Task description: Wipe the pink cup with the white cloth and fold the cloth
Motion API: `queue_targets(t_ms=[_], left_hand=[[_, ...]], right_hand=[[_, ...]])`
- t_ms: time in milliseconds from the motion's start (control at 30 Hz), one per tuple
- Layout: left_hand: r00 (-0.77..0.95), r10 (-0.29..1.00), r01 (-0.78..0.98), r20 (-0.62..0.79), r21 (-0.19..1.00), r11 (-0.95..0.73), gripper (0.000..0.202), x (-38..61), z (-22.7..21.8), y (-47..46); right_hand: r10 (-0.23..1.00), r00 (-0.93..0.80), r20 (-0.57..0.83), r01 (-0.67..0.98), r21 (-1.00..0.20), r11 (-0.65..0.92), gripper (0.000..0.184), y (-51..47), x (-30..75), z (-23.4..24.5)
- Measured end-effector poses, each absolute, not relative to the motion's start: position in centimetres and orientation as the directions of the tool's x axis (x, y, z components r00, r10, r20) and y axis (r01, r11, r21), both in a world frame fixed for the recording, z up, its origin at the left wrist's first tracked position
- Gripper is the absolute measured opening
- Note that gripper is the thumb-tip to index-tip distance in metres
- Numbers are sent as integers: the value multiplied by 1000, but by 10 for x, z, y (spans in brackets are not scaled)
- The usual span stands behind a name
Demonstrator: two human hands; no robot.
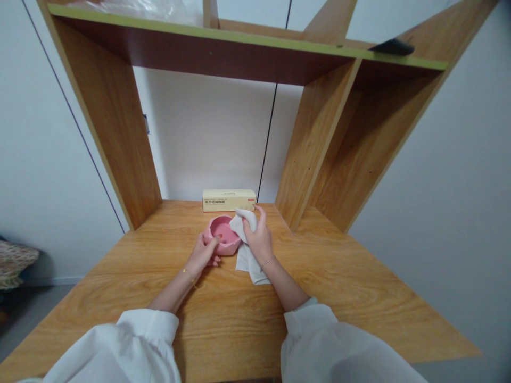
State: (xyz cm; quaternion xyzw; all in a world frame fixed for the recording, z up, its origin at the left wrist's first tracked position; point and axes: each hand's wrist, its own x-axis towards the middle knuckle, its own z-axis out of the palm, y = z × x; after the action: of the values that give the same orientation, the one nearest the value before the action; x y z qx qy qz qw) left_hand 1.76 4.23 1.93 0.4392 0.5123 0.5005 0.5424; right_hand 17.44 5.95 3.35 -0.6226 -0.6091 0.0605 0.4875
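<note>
A pink bowl (228, 248) with an angular outer wall is on the wooden desk, its hollow facing up. My left hand (204, 252) grips its near left side, thumb over the rim and fingers around the outside. In my right hand (259, 238) is a white cloth (248, 261), bunched at the top and hanging down to the desk. The cloth's upper part is against the right rim of the bowl. Part of the bowl's right side is hidden by the cloth.
Behind the bowl stands a long cream cling-film box (229, 200) with printed lettering. The wooden desk (223, 319) has side panels and an upright divider (319, 138). Overhead runs a shelf (223, 53) carrying clear plastic (155, 9) and a dark object (393, 47).
</note>
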Motion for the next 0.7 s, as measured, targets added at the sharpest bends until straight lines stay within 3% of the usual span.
queue_targets(t_ms=[133, 200, 300, 367, 500, 700], left_hand=[[-68, 985, -331, -156, 935, 126, 38, 12, 18, 49], [-97, 987, -398, -125, 914, 76, 39, 9, 20, 49], [-110, 991, -453, -80, 891, 22, 40, 7, 26, 47], [-102, 993, -461, -52, 887, -1, 38, 7, 28, 46], [-75, 997, -414, 26, 909, -55, 40, 11, 25, 47], [-14, 992, -126, 129, 983, -130, 59, 12, 18, 42]], right_hand=[[891, 194, 411, 697, -697, 170, 29, 61, 183, 34], [965, -11, 262, 699, -688, 195, 23, 58, 185, 35], [934, -355, -37, 647, -731, 217, 41, 50, 180, 42], [942, -337, 1, 615, -757, 221, 50, 45, 173, 51], [952, -19, 305, 673, -700, 238, 50, 46, 157, 70], [975, -28, 219, 794, -587, 155, 26, 55, 147, 77]])
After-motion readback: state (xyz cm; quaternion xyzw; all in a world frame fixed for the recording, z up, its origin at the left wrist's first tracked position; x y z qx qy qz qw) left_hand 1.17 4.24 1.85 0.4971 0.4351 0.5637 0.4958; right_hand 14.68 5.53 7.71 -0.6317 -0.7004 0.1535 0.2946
